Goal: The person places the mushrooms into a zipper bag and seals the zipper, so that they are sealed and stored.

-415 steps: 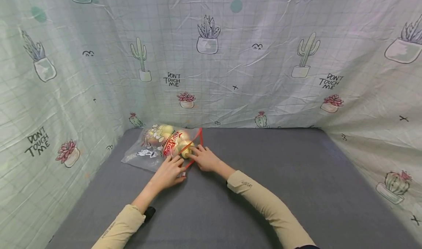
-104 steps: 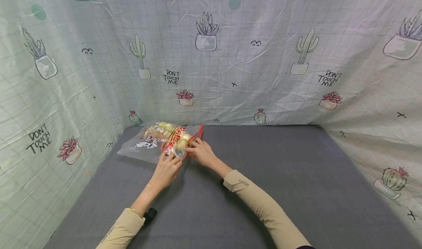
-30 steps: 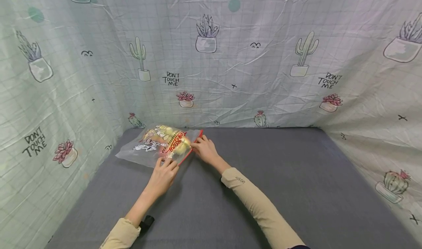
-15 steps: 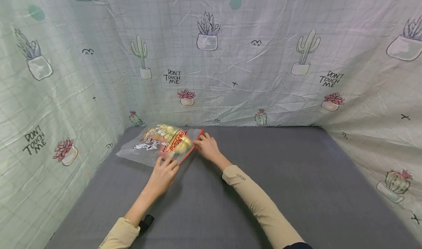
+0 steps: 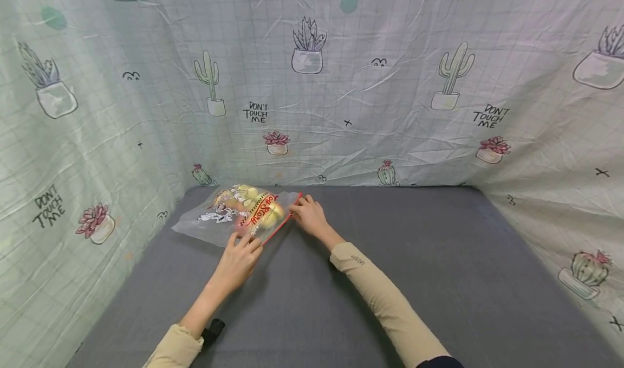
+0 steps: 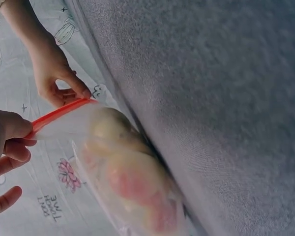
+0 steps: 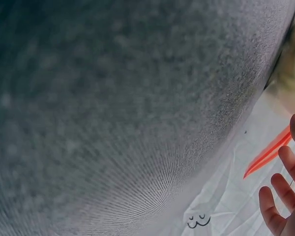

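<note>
A clear plastic zip bag [image 5: 195, 228] with red lettering and cartoon print lies at the far left of the table. Several round yellow and reddish fruits [image 6: 132, 177] show through its film. Along its mouth runs a red zip strip [image 5: 278, 230]. My left hand [image 5: 239, 260] pinches the near end of that strip between thumb and finger, other fingers spread in the left wrist view. Toward the far end, my right hand [image 5: 310, 217] pinches the strip too. In the right wrist view two red lines of the strip [image 7: 268, 152] lie close together, meeting at a pointed end.
The grey cloth-covered table [image 5: 414, 281] extends to the right and front. Behind it and on both sides hangs a pale curtain [image 5: 351, 86] with cactus prints. A black wrist device [image 5: 213, 331] sits under the left forearm.
Earlier the bag's mouth gaped with the right hand at a fruit; now its red edges lie together. The right hand has shifted slightly right along the strip, the left slightly toward the near left.
</note>
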### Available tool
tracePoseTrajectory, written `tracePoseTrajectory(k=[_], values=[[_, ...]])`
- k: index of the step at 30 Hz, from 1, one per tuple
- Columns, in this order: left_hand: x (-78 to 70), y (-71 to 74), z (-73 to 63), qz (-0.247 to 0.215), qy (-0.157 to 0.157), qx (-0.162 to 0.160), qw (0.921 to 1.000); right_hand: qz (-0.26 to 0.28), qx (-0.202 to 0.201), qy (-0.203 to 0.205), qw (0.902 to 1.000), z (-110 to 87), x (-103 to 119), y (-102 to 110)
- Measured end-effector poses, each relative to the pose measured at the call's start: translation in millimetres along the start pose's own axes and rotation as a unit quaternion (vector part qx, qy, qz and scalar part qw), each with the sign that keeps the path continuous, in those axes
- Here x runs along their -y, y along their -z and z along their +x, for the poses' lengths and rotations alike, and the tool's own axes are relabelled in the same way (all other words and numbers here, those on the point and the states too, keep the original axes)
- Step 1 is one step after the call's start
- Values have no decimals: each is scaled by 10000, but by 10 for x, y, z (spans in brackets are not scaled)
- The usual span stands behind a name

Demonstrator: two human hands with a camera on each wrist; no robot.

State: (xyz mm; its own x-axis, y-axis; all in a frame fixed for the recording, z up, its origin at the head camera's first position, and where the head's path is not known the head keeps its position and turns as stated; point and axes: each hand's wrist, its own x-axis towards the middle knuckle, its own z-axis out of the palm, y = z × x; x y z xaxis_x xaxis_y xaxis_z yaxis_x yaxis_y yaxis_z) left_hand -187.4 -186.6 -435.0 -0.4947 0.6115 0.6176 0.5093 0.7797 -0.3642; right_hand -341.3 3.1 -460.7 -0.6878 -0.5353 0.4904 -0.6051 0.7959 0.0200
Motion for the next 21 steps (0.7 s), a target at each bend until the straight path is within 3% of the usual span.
tracePoseTrajectory(k=[8, 21], values=[[28, 49, -20, 136, -89, 255, 9995, 12, 97, -50, 9999, 2, -17, 44], [49, 53, -60, 305, -268, 68, 9992, 51, 45, 17, 10000, -9, -22, 33]])
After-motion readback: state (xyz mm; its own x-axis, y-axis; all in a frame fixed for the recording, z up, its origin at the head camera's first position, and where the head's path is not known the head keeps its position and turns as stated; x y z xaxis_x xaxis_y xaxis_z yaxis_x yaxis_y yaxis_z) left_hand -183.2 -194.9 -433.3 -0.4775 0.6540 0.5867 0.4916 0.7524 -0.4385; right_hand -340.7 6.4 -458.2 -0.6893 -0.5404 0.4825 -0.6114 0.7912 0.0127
